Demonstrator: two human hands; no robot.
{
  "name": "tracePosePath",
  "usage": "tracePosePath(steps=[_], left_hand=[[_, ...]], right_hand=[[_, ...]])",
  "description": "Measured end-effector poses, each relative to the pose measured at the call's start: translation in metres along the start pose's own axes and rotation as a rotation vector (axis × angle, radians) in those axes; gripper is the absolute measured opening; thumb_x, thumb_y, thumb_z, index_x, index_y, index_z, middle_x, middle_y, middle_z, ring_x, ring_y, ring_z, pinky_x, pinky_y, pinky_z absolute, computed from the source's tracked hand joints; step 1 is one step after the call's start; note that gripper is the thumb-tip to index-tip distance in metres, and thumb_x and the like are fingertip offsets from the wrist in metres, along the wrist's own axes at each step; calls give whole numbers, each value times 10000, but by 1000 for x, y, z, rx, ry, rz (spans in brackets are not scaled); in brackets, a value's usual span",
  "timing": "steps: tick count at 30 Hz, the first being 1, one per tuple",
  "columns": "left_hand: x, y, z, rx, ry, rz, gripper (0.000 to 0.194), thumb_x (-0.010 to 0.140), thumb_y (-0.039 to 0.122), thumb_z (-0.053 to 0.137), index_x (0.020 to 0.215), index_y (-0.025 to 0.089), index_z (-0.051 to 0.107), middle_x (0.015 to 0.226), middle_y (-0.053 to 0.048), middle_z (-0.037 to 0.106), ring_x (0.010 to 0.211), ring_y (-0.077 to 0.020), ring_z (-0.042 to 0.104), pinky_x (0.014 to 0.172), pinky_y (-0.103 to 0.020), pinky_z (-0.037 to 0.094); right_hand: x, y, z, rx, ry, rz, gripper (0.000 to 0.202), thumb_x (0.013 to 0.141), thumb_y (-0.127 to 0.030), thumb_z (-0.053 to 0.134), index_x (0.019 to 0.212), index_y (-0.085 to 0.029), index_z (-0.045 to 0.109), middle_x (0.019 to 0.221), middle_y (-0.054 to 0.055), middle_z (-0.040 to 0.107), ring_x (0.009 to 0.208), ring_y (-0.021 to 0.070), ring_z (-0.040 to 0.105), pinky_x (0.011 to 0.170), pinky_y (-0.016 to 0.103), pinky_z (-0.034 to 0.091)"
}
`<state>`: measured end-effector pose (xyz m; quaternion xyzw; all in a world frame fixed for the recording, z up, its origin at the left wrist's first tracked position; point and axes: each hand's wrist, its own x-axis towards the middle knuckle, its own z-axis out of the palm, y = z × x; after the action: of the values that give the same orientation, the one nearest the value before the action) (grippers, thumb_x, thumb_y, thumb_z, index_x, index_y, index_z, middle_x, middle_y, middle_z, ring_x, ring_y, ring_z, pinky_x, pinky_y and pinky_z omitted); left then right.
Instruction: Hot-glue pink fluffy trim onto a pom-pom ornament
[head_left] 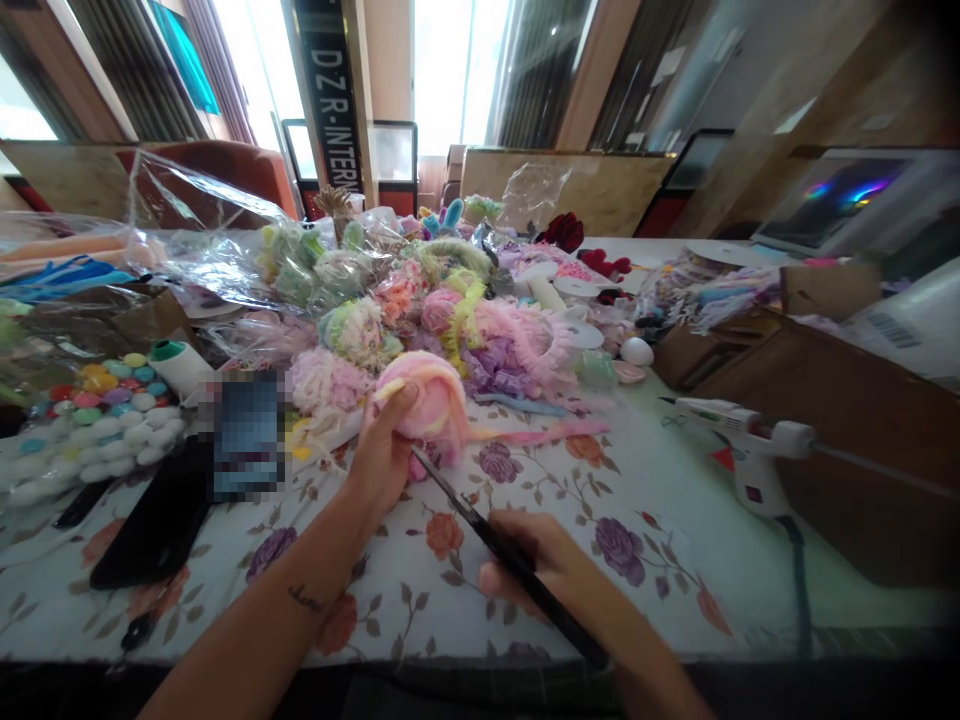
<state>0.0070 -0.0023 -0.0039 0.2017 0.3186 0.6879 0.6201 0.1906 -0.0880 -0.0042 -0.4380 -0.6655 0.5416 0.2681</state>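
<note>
My left hand (386, 445) is closed round a soft roll of pink and pale-yellow yarn (424, 395), thumb on its front. A loose strand (540, 433) trails from the roll to the right over the flowered cloth. In my right hand (544, 570) is a pair of black-handled scissors (469, 515), seen edge-on, the narrow metal blades together. Their tip points up and left, close to the underside of the roll; whether it touches the yarn I cannot tell. The right fingers are wrapped round the handle and partly hidden behind it.
Behind my hands rises a heap of pastel yarn and trims (510, 330). At left lie a black phone (154, 530), a blurred-out screen (247, 435), pompoms (120, 425) and a thread cone (178, 370). To the right are a white glue gun (739, 440) and a cardboard box (847, 450).
</note>
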Motion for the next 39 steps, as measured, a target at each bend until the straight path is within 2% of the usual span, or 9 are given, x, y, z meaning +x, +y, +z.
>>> tracePosePath(steps=[3, 7, 12, 17, 23, 27, 31, 35, 39], left_hand=[[1, 1, -1, 7, -22, -15, 432, 669, 296, 892, 995, 195, 626, 917, -5, 709, 734, -136, 648, 599, -249, 515], [1, 0, -2, 35, -56, -35, 455, 647, 248, 896, 996, 183, 610, 901, 2, 691, 710, -119, 633, 556, -219, 499], [-4, -2, -1, 89, -103, -7, 547, 638, 200, 895, 1081, 190, 574, 965, -15, 679, 795, -130, 647, 664, -228, 551], [-10, -3, 2, 214, -150, 54, 782, 622, 208, 906, 1284, 235, 491, 1088, -40, 683, 931, -176, 675, 801, -279, 567], [-5, -5, -4, 347, -152, 118, 890, 552, 177, 923, 1320, 255, 481, 1155, -44, 661, 962, -182, 662, 800, -257, 550], [-4, -4, -6, 335, -172, 79, 944, 576, 170, 918, 1383, 270, 437, 1187, -62, 652, 1007, -213, 663, 843, -318, 570], [-5, -1, -3, 262, -165, 33, 941, 576, 160, 907, 1394, 236, 448, 1129, -79, 672, 921, -203, 676, 775, -311, 579], [-4, 2, -3, 168, -183, -42, 792, 649, 235, 876, 1351, 206, 510, 1073, -83, 700, 841, -184, 676, 673, -272, 569], [-5, 2, -3, 100, -167, -79, 607, 739, 371, 816, 1262, 170, 583, 988, -69, 719, 816, -191, 687, 626, -255, 567]], right_hand=[[-8, -7, -42, -658, 91, 92, 257, 723, -264, 741, 576, -202, 540, 550, -27, 532, 549, 135, 477, 522, 250, 277], [-10, -10, -74, -1078, 26, 89, 112, 737, -181, 740, 844, -213, 747, 780, 58, 723, 740, 239, 651, 636, 293, 396], [4, -22, -74, -973, 82, -253, 195, 884, -227, 697, 1073, -239, 744, 1057, 88, 745, 995, 275, 676, 809, 346, 514], [50, -51, -49, -810, 271, -711, 135, 971, -212, 586, 1047, -219, 697, 997, 81, 706, 971, 242, 631, 847, 366, 523], [90, -60, -32, -856, 270, -832, 168, 962, -166, 573, 818, -193, 653, 825, 53, 602, 822, 209, 557, 855, 388, 491], [77, -65, -45, -515, 308, -785, 138, 943, -186, 608, 808, -205, 633, 842, 32, 609, 838, 186, 576, 784, 333, 484], [52, -67, -78, -142, 232, -573, 193, 906, -345, 699, 776, -213, 647, 787, 1, 615, 712, 146, 571, 646, 284, 464], [48, -49, -102, -448, -61, -321, 189, 828, -357, 750, 721, -207, 707, 692, 7, 655, 615, 153, 579, 555, 272, 420], [60, -31, -84, -608, 214, -317, 136, 843, -314, 709, 744, -220, 712, 668, 7, 681, 602, 166, 605, 564, 279, 433]])
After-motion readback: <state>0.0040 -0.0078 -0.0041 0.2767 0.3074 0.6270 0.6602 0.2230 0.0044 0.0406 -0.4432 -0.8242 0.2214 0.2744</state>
